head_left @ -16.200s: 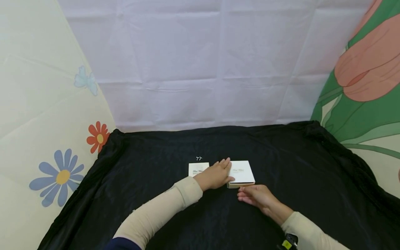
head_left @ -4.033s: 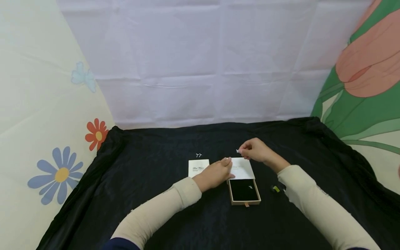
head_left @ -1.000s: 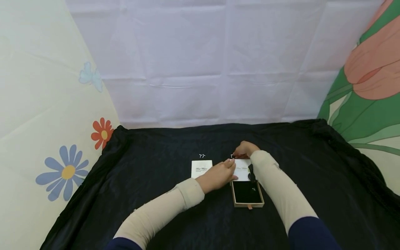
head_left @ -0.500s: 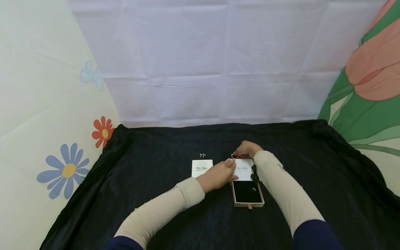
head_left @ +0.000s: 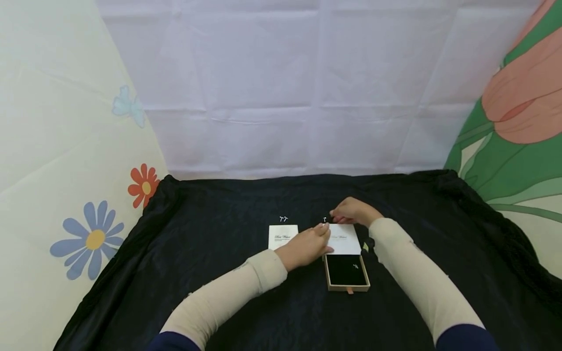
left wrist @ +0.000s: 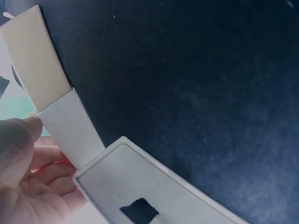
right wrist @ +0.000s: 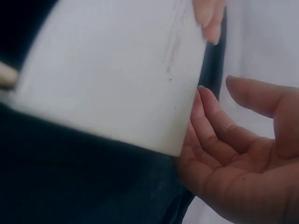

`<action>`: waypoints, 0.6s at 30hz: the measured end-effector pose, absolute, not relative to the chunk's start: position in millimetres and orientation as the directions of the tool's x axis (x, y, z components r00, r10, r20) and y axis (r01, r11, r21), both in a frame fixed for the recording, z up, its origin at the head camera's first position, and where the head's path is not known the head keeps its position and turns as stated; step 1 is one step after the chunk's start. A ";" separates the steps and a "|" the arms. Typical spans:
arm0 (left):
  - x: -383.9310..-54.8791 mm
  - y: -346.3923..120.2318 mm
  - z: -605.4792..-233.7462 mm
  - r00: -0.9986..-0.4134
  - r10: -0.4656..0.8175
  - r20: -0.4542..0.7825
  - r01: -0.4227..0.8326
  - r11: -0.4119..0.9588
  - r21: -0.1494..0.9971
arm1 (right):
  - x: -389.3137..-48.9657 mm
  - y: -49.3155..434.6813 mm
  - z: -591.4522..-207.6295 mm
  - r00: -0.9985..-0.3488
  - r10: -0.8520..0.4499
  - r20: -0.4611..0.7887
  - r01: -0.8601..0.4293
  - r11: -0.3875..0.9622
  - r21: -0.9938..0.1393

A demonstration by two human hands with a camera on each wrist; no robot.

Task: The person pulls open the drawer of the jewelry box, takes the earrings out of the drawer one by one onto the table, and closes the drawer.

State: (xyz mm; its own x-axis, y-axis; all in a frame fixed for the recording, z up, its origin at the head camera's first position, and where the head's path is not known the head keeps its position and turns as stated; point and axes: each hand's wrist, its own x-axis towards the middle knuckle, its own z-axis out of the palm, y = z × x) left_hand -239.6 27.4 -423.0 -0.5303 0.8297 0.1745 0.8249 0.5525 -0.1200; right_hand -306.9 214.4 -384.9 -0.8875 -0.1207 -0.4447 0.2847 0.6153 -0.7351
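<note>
My left hand (head_left: 304, 247) grips the side of a white drawer-style jewellery box (head_left: 346, 239), thumb at the near edge and fingers at the far one. Its tan drawer (head_left: 349, 288) is pulled out towards me, showing a black pad with a small silver stud (head_left: 355, 266) on it. Just behind the box, my right hand (head_left: 354, 212) is loosely curled. Its thumb and fingers are apart with nothing between them in the right wrist view. A small T-shaped silver stud (head_left: 325, 219) stands on the cloth close to its fingertips.
Left of my left hand is a second white box (head_left: 281, 234) with printed script, partly covered by that hand. Two more T-shaped studs (head_left: 283, 219) stand behind it. Black cloth (head_left: 237, 204) covers the table up to a white backdrop (head_left: 281, 97).
The drawer has come out since the oldest frame. Four seconds ago my right hand pinched a small silver piece; now one stands behind the box and the hand has drawn slightly right.
</note>
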 end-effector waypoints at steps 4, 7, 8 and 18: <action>-237.6 26.7 -424.2 -0.523 0.832 0.185 0.828 0.547 -0.121 | -299.2 215.9 -382.8 -0.925 -0.136 -0.355 0.206 0.607 -0.768; -235.7 26.0 -425.2 -0.515 0.836 0.189 0.835 0.539 -0.111 | -291.8 216.2 -381.8 -0.951 -0.139 -0.276 0.137 0.610 -0.780; -235.1 26.0 -425.2 -0.513 0.837 0.188 0.836 0.537 -0.110 | -289.3 216.5 -381.6 -0.958 -0.139 -0.249 0.115 0.611 -0.783; -236.0 27.7 -423.4 -0.509 0.834 0.211 0.836 0.537 -0.107 | -257.5 222.1 -374.0 -0.982 -0.177 -0.069 -0.066 0.660 -0.749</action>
State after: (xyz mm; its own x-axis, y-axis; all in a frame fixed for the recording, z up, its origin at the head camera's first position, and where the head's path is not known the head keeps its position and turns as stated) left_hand -236.0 27.7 -423.4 -0.5091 0.8344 0.2111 0.8365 0.5375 -0.1068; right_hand -257.5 222.1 -374.0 -0.9817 -0.1772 -0.0693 -0.0662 0.6596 -0.7487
